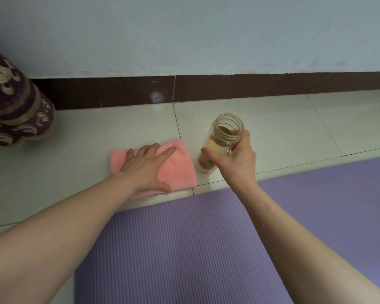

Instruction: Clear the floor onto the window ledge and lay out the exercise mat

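Observation:
A purple ribbed exercise mat (176,244) lies flat on the tiled floor below me. Beyond its far edge a folded pink towel (180,167) rests on the tiles, and my left hand (145,165) lies flat on it, fingers spread. Just to the right, a clear plastic bottle (224,134) without a cap stands on the floor, holding yellowish liquid and pieces of something. My right hand (235,159) is wrapped around the bottle's side below the threaded neck.
A pale wall (184,34) with a dark brown skirting board (250,86) runs across the back. A purple patterned fabric-covered object (13,106) stands at the left against the wall. Light floor tiles (294,128) stretch to the right.

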